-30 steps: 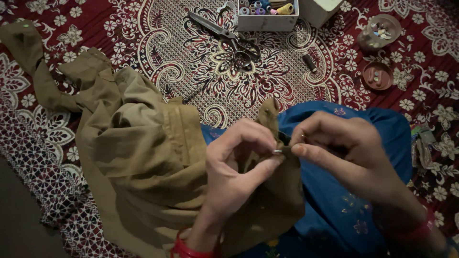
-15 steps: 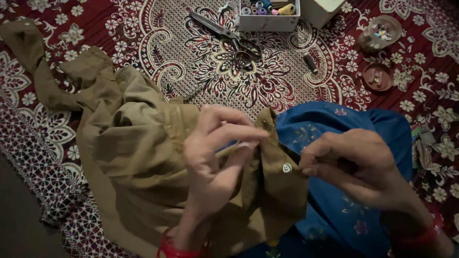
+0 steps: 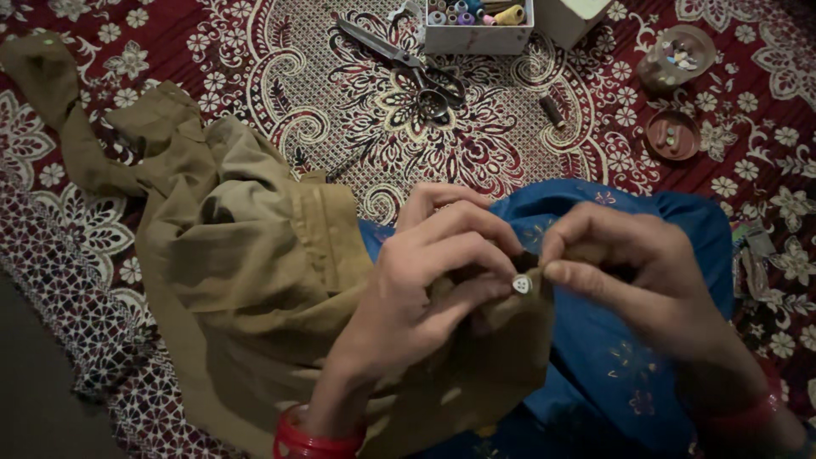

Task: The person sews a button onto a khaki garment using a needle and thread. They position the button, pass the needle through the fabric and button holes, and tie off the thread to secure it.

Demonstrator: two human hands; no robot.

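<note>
Centrally, a small white four-hole button is seen on the edge of the crumpled olive-brown cotton garment, which is draped over a blue embroidered lap cloth. The fabric beside the button is pinched by the left hand, while the right hand is closed on the cloth edge just right of it; whether a needle is held cannot be told. Open patterned red carpet is left ahead, bounded by steel scissors, a white thread box and two round brown dishes. Compared with half a second ago, both hands have been brought together at the button.
</note>
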